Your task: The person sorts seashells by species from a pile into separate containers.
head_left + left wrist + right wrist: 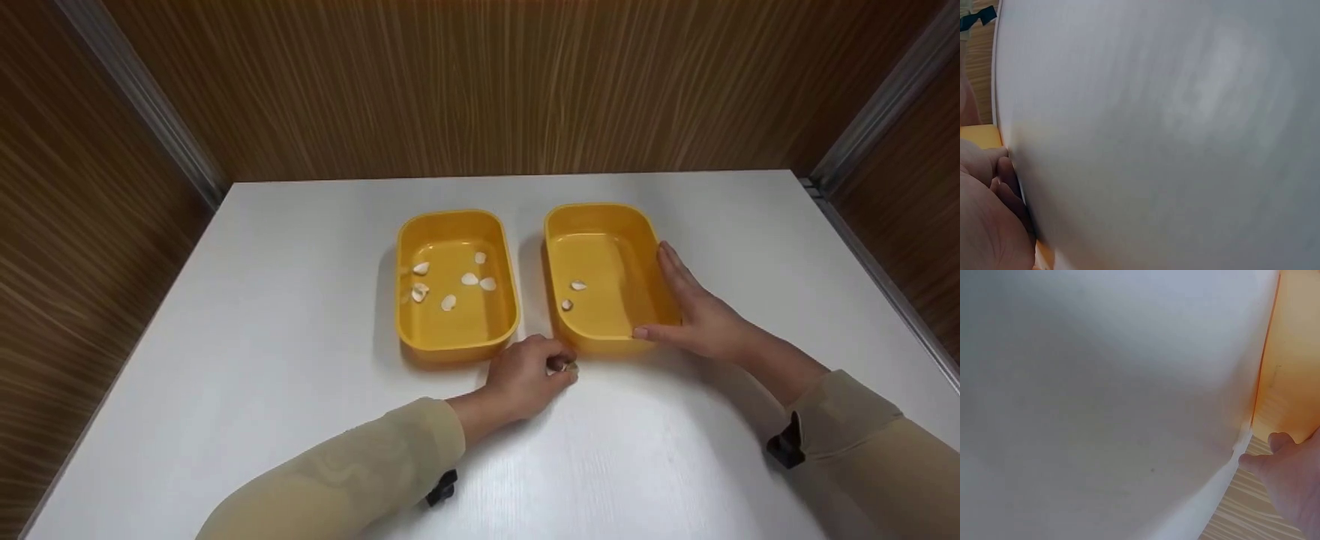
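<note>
Two yellow plastic bins stand side by side on a white table. Several small white petal-shaped pieces (pixel 469 279) lie scattered in the left bin (pixel 459 346). The right bin (pixel 600 217) holds two similar small pieces (pixel 577 286) by its left side. Just in front of the right bin, my left hand (pixel 525 377) pinches a small pale piece (pixel 571 367) low over the table; the fingers cover most of it. My right hand (pixel 705 324) rests against the right bin's right side, fingers extended along the outer wall and thumb on the front rim.
The white table (pixel 285 300) ends at a brown wood-grain panel (pixel 480 90) at the back. Similar panels with metal edge strips (pixel 142 90) stand on the left and right. Both forearms wear beige sleeves (pixel 360 472) with black straps.
</note>
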A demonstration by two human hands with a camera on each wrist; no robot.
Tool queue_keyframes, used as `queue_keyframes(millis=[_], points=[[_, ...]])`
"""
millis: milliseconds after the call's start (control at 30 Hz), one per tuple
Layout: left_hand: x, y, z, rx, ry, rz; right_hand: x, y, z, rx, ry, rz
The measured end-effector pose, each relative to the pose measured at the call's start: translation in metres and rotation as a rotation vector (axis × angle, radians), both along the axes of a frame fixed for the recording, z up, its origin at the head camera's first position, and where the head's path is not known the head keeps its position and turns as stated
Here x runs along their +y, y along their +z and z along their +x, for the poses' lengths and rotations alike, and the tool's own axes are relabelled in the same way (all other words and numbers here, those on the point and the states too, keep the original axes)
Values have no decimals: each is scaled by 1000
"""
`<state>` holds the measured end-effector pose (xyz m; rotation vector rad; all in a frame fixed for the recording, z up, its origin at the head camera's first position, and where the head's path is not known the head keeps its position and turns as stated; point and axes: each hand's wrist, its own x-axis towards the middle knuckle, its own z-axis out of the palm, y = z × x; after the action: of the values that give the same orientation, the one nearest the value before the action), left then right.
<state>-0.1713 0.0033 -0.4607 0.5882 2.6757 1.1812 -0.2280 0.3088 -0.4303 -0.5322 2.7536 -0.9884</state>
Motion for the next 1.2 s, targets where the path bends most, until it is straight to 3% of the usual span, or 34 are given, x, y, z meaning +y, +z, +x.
queue_keyframes(millis=[233,967,1200], points=[[0,-1,0,43,-9,-12,-2,3,2,-6,-8,-7],[-11,1,1,3,-142,59,-2,4,3,-3,-4,-8],[-12,0,3,31,-172,32,0,1,2,15,15,0]])
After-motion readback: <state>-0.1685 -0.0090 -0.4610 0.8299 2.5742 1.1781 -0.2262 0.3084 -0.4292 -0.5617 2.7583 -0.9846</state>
